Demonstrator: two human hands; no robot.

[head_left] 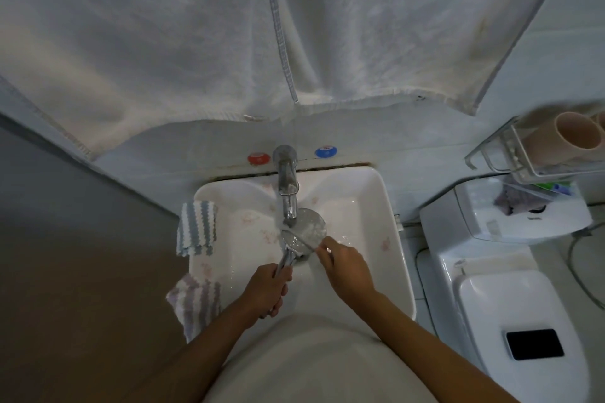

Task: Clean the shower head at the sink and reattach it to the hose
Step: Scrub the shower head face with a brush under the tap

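The left hand (pixel 268 288) wraps its fingers round the chrome handle of the shower head (pixel 306 229), holding its round face up under the tap (pixel 287 186) over the white sink (pixel 386 206). The right hand (pixel 343 267) reaches in from the right, fingers pinching a thin tool, too blurred to name, laid across the face. Two striped cloths (pixel 196 227) hang over the sink's left rim. Two pink cups (pixel 569 137) lie in one wire rack beside one toilet (pixel 507 304).

Both forearms were bare to the lower frame edge, with no sleeves visible. The left hand (pixel 266 288) and right hand (pixel 343 267) were ungloved. Nearer the wearer than the sink (pixel 386 206), a pale cream garment (pixel 311 360) covered the torso.
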